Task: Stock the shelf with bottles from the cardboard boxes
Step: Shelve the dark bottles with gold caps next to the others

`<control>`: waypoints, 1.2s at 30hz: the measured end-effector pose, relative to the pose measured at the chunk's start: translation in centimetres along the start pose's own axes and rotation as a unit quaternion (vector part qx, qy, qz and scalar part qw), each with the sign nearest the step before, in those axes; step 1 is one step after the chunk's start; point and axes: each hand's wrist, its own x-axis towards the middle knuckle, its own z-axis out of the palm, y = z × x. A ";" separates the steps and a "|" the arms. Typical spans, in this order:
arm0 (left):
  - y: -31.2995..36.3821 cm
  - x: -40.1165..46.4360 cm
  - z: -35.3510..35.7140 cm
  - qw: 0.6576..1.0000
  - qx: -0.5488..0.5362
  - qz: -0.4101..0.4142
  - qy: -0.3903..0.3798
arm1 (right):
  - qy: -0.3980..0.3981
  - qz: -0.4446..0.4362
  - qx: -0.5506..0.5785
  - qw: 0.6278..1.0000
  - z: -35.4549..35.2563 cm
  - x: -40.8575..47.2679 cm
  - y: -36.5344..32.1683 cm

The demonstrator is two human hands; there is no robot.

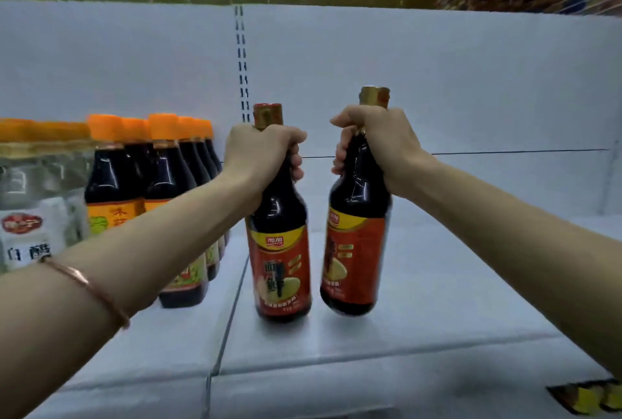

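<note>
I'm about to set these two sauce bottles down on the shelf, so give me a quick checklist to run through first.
1. Left hand grips the neck of the left bottle: ok.
2. Right hand grips the neck of the right bottle: ok.
3. Left bottle upright, base at the shelf surface: ok.
4. Right bottle upright: not ok, it tilts and looks blurred by motion.
5. Bare shelf space behind and to the right of both bottles: ok.
6. Gap between the left bottle and the orange-capped bottles: cannot tell, the left forearm hides it.
</note>
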 end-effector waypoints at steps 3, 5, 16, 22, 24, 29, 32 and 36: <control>-1.9 2.1 0.0 0.997 0.062 0.029 0.032 | -0.027 0.017 0.001 1.000 0.4 2.5 2.6; -3.1 3.4 -0.1 0.993 0.095 0.035 0.054 | -0.045 0.018 0.002 0.999 0.7 4.2 4.1; -7.9 10.4 -1.1 0.959 0.212 0.073 0.171 | -0.080 -0.008 0.011 0.997 2.5 13.1 10.4; -11.4 10.4 -2.3 0.926 0.341 0.105 0.121 | -0.023 -0.107 -0.202 0.973 2.2 14.4 13.7; -12.6 10.2 -2.8 0.921 0.364 0.069 0.121 | -0.034 -0.094 -0.215 0.971 1.8 13.4 14.7; -12.6 10.5 -3.2 0.899 0.419 0.036 0.123 | -0.028 -0.087 -0.351 0.932 1.3 12.7 14.3; -12.8 10.2 -3.1 0.901 0.414 0.038 0.125 | -0.042 -0.046 -0.425 0.903 0.9 11.5 15.0; -12.5 10.3 -3.3 0.911 0.397 0.026 0.107 | -0.033 0.008 -0.424 0.905 1.0 10.6 15.1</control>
